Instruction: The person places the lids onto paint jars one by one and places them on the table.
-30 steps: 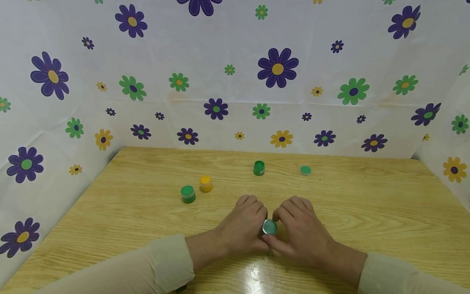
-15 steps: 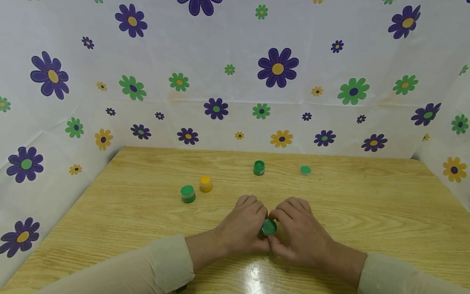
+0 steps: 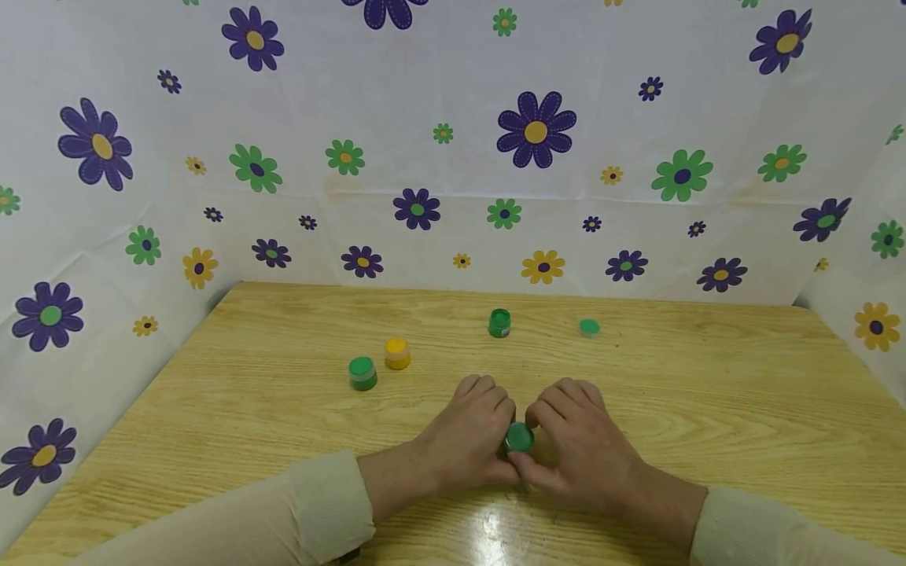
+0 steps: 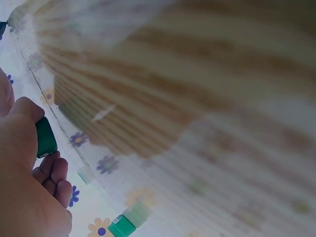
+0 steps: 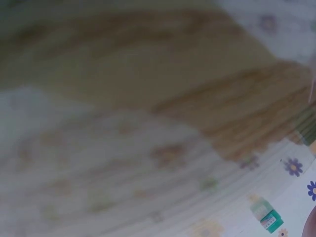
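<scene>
A small green paint jar [image 3: 520, 437] is between my two hands near the middle of the table, its round green top facing up. My left hand [image 3: 467, 436] grips it from the left, fingers curled; in the left wrist view the green side of this jar [image 4: 46, 138] shows between thumb and fingers. From the right, my right hand [image 3: 583, 448] pinches the jar's upper rim with thumb and forefinger. Whether a lid sits on the top is hard to tell. Only a sliver of the right hand [image 5: 310, 227] enters the right wrist view.
Farther back stand an uncapped green jar [image 3: 499, 324] and a loose green lid [image 3: 589, 327]. To the left, a lidded green jar [image 3: 362, 373] sits beside a yellow one [image 3: 398, 354]. A flower-print cloth [image 3: 439, 173] rises behind the wooden table [image 3: 708, 377].
My right thumb and forefinger shift slightly around the jar's rim, away and back. The jar's top looks less pale than a second ago. My left hand stays in place.
</scene>
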`<state>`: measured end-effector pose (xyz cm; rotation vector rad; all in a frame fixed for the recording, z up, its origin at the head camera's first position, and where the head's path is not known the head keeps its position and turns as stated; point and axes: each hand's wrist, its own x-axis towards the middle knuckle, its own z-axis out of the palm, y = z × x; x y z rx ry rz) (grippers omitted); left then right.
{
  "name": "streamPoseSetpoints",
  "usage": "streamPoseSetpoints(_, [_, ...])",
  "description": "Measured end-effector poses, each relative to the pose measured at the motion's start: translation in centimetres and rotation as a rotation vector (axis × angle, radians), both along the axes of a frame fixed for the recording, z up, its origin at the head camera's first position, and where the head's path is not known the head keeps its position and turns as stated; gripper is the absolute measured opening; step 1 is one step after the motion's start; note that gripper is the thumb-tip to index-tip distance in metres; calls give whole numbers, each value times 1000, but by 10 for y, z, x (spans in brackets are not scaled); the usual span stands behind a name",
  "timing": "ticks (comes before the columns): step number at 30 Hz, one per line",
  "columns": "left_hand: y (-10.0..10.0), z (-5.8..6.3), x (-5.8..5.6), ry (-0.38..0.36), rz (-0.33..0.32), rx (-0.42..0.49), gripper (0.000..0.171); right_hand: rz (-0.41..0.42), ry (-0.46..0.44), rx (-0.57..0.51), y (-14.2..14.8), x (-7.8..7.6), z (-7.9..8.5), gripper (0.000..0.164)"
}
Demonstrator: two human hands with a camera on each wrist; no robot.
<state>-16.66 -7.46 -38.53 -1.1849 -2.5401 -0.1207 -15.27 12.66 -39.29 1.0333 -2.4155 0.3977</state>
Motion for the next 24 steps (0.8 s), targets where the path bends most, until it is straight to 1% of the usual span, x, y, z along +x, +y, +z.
streamPoseSetpoints(5, [0, 0, 0, -12, 6, -9, 46, -13, -1, 5, 1, 0, 0, 38])
streamPoseSetpoints(9, [1, 1, 0, -30, 15, -16, 42, 16, -2, -13, 1, 0, 0, 35])
streamPoseSetpoints(14, [1, 0, 0, -37, 16, 0, 39, 60, -1, -25, 0, 0, 0, 33])
streamPoseSetpoints(19, [1, 0, 0, -29, 8, 11, 36, 74, 4, -36, 0, 0, -1, 30])
streamPoseSetpoints(24, [1, 1, 0, -34, 10, 2, 37, 77, 32, -39, 0, -1, -1, 26])
